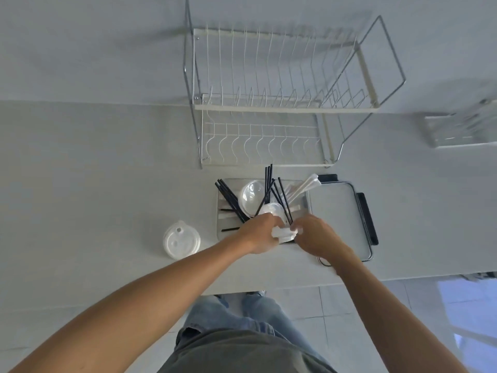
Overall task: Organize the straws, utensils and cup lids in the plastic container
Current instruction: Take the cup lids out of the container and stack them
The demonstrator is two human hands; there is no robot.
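Note:
A clear plastic container (221, 227) sits on the counter, holding several black straws (231, 199), clear cup lids (251, 195) and white plastic utensils (302, 188), all jumbled. My left hand (259, 232) and my right hand (313, 235) meet over its near edge. Together they grip a stack of clear cup lids (283, 234) held on its side. A separate pile of cup lids (181, 239) lies on the counter to the left of the container.
The container's lid (336, 211) with black clips lies right beside it. A two-tier wire dish rack (269, 103) stands behind. A clear box (457, 130) sits at the far right. The counter's front edge runs just below my wrists.

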